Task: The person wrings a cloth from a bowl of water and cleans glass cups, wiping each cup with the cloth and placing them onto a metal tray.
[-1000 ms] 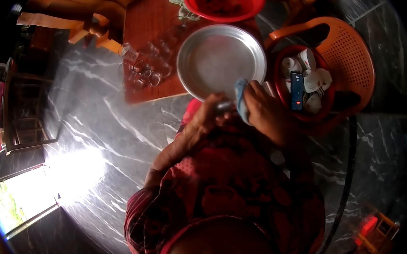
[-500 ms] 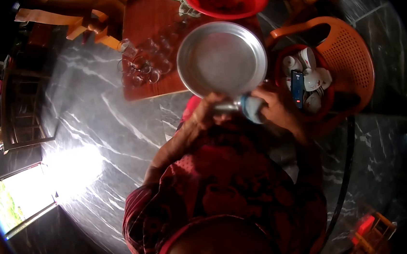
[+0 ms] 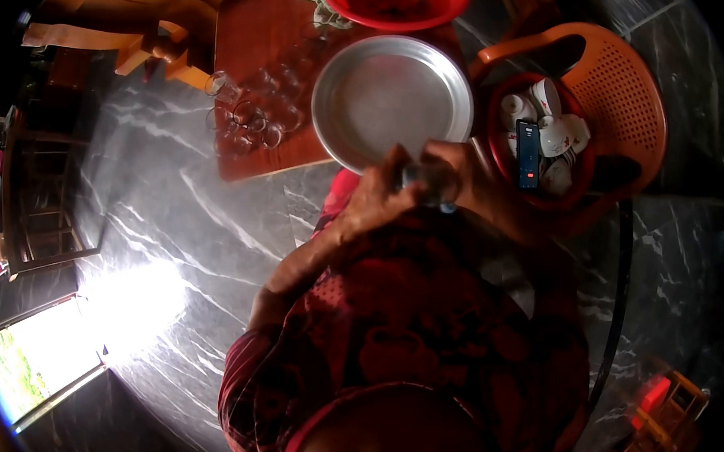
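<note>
Close in front of my body, my left hand (image 3: 379, 196) is wrapped round a clear glass (image 3: 422, 180). On the other side of the glass is my right hand (image 3: 463, 176), its fingers bent against it and partly in shadow. A bit of pale blue cloth (image 3: 447, 207) shows under the glass by my right hand; most of it is hidden. Just beyond both hands, a round metal tray (image 3: 393, 101) lies at the edge of the red-brown table (image 3: 256, 161).
Several glasses (image 3: 271, 134) stand on the table's left part. A red basin (image 3: 395, 1) and a patterned cloth (image 3: 325, 8) are at the back. On the right, an orange chair (image 3: 627, 98) holds a red tub (image 3: 494, 139) of white cups (image 3: 556, 138) and a phone (image 3: 527, 154).
The glass has turned from lying sideways between my hands to a more upright view. My right hand has closed in on it, and the blue cloth is now mostly hidden.
</note>
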Demonstrator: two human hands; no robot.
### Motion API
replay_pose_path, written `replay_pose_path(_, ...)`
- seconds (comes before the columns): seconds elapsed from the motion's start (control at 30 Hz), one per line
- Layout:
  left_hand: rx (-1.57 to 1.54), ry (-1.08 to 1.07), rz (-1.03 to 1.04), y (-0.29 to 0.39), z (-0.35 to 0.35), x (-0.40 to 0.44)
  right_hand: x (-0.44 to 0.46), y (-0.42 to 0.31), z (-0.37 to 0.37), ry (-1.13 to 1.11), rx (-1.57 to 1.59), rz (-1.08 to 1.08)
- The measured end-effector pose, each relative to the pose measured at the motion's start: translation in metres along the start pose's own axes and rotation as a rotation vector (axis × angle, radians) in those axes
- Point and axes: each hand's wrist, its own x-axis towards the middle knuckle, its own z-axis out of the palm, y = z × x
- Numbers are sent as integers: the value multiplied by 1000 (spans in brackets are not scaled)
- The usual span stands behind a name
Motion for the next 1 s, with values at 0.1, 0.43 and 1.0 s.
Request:
replay_pose_path(0.1, 133, 11, 106, 8, -6, -2, -6, 47, 43, 73, 311, -76)
replay_pose_path(0.43, 416, -30, 401, 2, -7, -5, -19, 20, 31, -146, 447, -103)
replay_pose_path(1.0, 92, 127, 142, -69, 16, -7, 2, -14, 13, 484, -573, -520)
